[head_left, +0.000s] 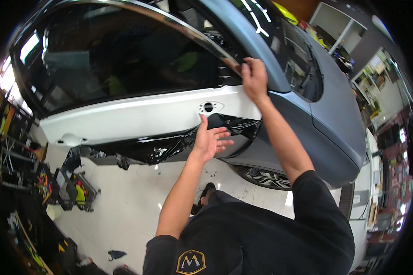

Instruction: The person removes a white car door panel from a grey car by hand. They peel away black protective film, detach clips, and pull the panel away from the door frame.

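A white car door (156,112) with a dark window (124,59) stands in front of me. Glossy black film (137,149) covers its lower part, wrinkled and loose along the upper edge. My left hand (209,143) is beside the film, palm turned up, fingers spread and nothing in it. Just above its thumb sits a round hole (208,107) ringed by smaller ones in the white panel. My right hand (254,79) has its fingers bent around the door's front upper corner, by the window frame. The fingertips there are partly hidden.
The matte grey-blue car body (316,133) extends to the right, with a front wheel (268,178) below. A wheeled cart (80,188) with tools stands at lower left on the pale tiled floor (119,206). A dark scrap (117,255) lies nearby. Shelving (13,156) lines the left.
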The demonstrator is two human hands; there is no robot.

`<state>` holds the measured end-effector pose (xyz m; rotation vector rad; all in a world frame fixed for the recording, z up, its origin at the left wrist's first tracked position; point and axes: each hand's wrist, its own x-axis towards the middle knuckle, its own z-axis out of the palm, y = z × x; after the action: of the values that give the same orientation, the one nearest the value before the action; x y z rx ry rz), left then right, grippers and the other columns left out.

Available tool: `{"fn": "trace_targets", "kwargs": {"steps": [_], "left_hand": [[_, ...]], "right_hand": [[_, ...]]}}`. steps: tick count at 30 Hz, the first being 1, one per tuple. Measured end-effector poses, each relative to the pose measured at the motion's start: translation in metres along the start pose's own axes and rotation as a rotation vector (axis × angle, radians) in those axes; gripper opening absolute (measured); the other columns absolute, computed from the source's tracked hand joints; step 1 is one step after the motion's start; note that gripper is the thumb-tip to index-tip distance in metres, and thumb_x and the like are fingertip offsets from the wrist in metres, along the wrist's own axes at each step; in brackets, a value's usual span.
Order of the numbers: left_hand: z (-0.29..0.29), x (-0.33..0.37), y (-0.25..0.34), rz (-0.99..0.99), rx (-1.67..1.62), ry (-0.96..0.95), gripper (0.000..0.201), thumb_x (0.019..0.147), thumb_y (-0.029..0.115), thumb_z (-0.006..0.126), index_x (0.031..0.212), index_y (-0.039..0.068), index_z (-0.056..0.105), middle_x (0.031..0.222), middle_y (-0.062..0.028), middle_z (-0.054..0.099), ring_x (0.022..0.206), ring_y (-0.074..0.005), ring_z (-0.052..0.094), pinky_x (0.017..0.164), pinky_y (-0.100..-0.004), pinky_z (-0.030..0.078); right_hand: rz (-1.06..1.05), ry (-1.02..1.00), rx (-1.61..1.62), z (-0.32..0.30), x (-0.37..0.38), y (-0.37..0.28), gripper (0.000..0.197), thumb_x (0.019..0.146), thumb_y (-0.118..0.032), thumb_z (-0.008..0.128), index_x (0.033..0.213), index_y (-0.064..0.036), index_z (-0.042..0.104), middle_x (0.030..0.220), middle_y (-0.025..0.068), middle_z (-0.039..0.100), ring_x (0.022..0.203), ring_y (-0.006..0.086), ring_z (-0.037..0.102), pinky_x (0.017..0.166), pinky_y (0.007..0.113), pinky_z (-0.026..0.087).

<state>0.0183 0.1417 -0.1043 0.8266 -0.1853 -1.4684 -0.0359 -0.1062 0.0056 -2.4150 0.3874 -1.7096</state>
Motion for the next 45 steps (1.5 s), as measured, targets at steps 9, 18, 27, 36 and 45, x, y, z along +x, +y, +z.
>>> {"fn": "trace_targets", "kwargs": {"steps": [9, 18, 27, 36, 45], "left_hand": [[-0.015, 0.048, -0.005, 0.201, -0.156, 0.168, 0.079, 0.098, 0.074, 0.043, 0.116, 0.001, 0.065, 0.091, -0.0083, 0.073, 0.085, -0.0236, 0.074, 0.057, -0.0249, 0.050], [-0.010, 0.057, -0.029, 0.365, -0.039, 0.217, 0.036, 0.107, 0.044, 0.051, 0.091, 0.013, 0.059, 0.076, 0.0011, 0.057, 0.069, -0.0147, 0.056, 0.063, -0.0286, 0.043], [-0.018, 0.062, -0.050, 0.567, -0.238, 0.061, 0.041, 0.108, 0.038, 0.051, 0.078, 0.010, 0.052, 0.062, -0.0024, 0.048, 0.053, -0.0142, 0.046, 0.050, -0.0284, 0.037], [-0.037, 0.043, -0.073, 0.588, 0.105, 0.182, 0.045, 0.107, 0.037, 0.053, 0.072, 0.010, 0.051, 0.052, 0.0004, 0.042, 0.042, -0.0095, 0.037, 0.038, -0.0257, 0.026], [-0.067, 0.033, -0.046, 0.348, 0.613, 0.129, 0.050, 0.108, 0.047, 0.048, 0.076, 0.009, 0.057, 0.056, 0.0001, 0.051, 0.044, -0.0099, 0.047, 0.044, -0.0240, 0.037]], "right_hand": [[0.106, 0.002, -0.147, 0.021, -0.018, -0.006, 0.022, 0.100, -0.026, 0.054, 0.100, -0.0047, 0.060, 0.087, 0.0172, 0.065, 0.081, 0.0408, 0.063, 0.073, 0.051, 0.046], [0.055, 0.036, -0.259, 0.024, -0.024, 0.008, 0.019, 0.098, -0.024, 0.055, 0.098, -0.0048, 0.058, 0.085, 0.0169, 0.061, 0.080, 0.0391, 0.062, 0.071, 0.051, 0.047], [0.068, -0.016, -0.295, 0.030, -0.018, 0.004, 0.025, 0.101, -0.029, 0.050, 0.100, -0.0054, 0.058, 0.086, 0.0181, 0.063, 0.082, 0.0429, 0.064, 0.071, 0.054, 0.049], [0.074, -0.027, -0.271, 0.033, -0.025, 0.007, 0.026, 0.104, -0.030, 0.048, 0.099, -0.0065, 0.058, 0.087, 0.0171, 0.065, 0.082, 0.0430, 0.064, 0.070, 0.054, 0.049], [0.065, 0.002, -0.252, 0.032, -0.025, 0.008, 0.025, 0.101, -0.030, 0.052, 0.096, -0.0058, 0.058, 0.084, 0.0175, 0.063, 0.079, 0.0414, 0.063, 0.070, 0.053, 0.049]]}}
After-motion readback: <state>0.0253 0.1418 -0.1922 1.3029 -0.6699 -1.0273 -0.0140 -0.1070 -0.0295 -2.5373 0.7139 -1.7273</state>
